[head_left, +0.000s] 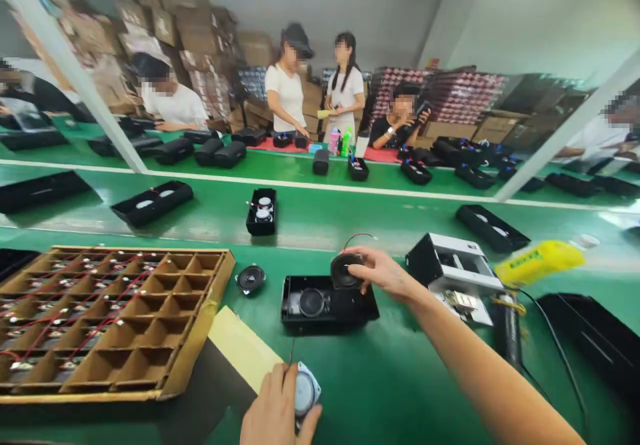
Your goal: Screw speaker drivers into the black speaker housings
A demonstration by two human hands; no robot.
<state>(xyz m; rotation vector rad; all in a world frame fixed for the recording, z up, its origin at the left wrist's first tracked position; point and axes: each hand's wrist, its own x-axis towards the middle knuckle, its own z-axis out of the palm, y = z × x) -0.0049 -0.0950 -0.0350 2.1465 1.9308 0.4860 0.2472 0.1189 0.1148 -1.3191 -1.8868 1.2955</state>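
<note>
Speaker (251, 279) lies between carton (211, 301) and black box (350, 313).

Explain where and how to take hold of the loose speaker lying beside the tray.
Probably pinch the speaker by opposite edges of its rim, coming from above: it lies with its dark cone facing up, and the tray stands close on its left.

Open bench (380, 381) between black box (330, 323), left hand (274, 405) and right forearm (465, 358). Divided carton (200, 318) blocks left; white case (463, 247) blocks right.
</note>
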